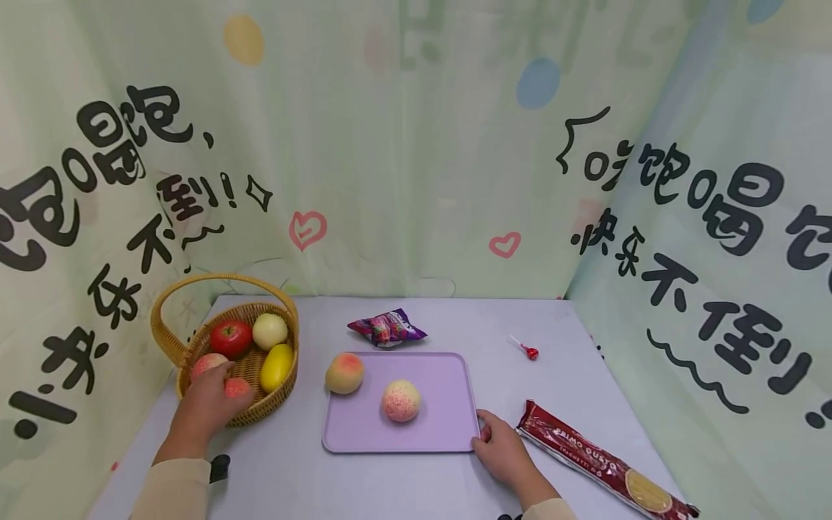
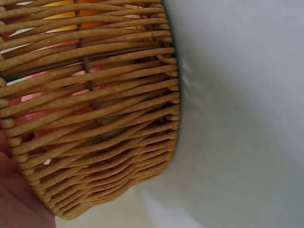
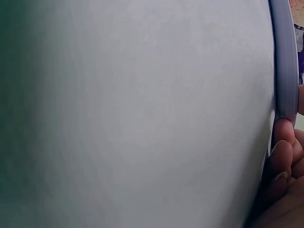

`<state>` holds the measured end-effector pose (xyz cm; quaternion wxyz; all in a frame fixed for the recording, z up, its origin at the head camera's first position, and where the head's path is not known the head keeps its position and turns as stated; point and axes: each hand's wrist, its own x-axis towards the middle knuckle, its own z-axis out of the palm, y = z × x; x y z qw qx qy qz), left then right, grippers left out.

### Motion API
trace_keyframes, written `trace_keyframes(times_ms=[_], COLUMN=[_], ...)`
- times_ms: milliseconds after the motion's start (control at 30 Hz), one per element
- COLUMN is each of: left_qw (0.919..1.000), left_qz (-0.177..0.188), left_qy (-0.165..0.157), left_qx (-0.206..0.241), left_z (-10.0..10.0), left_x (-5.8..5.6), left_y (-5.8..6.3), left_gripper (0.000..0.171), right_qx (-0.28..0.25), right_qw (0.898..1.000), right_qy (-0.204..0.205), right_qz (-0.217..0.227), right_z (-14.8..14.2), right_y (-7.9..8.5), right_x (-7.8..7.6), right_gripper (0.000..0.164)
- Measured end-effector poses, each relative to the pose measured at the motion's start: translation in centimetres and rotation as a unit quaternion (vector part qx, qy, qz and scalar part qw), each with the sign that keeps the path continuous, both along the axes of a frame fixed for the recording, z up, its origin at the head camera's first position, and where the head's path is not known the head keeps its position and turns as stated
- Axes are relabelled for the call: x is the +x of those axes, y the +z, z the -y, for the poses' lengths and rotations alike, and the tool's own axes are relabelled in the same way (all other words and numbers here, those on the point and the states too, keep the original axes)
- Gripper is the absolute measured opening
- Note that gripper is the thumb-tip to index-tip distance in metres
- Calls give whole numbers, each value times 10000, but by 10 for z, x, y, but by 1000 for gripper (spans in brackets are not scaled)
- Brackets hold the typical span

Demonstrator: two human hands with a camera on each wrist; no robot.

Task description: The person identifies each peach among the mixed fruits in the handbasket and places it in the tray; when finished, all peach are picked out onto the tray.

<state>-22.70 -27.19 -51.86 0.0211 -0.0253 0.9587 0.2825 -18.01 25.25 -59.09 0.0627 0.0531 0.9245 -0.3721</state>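
Observation:
In the head view my left hand [image 1: 206,404] reaches over the near left rim of a wicker basket [image 1: 286,386]. Its fingers and thumb grip a reddish peach [image 1: 237,388], partly hidden by the hand. Another peach [image 1: 206,364], a red tomato-like fruit [image 1: 230,338], a pale round fruit [image 1: 269,331] and a yellow oval fruit [image 1: 276,367] lie in the basket. My right hand [image 1: 503,448] pinches the right edge of a lilac tray [image 1: 442,426] near its front corner. A speckled peach [image 1: 401,401] sits on the tray; a yellow-orange peach [image 1: 345,373] stands at its back left corner.
Behind the tray lies a purple snack bag [image 1: 387,328]. A red lollipop [image 1: 531,353] is at the back right. A long dark red spaghetti packet [image 1: 598,462] lies slanted right of my right hand. Printed curtains surround the white table [image 1: 279,477].

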Motion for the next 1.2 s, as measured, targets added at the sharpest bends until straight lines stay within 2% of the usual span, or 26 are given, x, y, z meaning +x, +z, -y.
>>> trace_keyframes(times_ms=[133, 300, 633, 1200], left_qw=[9996, 9990, 9987, 9996], left_qz=[267, 423, 455, 192], left_qy=[-60, -150, -187, -149], left_qx=[-12, -86, -146, -115], left_z=[1, 3, 6, 5], left_x=[-1, -3, -11, -11], left_y=[3, 5, 2, 0], left_gripper=[84, 86, 80, 76], right_qx=[12, -2, 32, 61], right_qw=[10000, 10000, 9999, 10000], right_qy=[-7, -1, -31, -7], right_qz=[39, 49, 125, 36], right_z=[0, 0, -1, 0], right_y=[-2, -2, -3, -1], right_x=[0, 1, 0, 1], right_gripper=[60, 60, 60, 59])
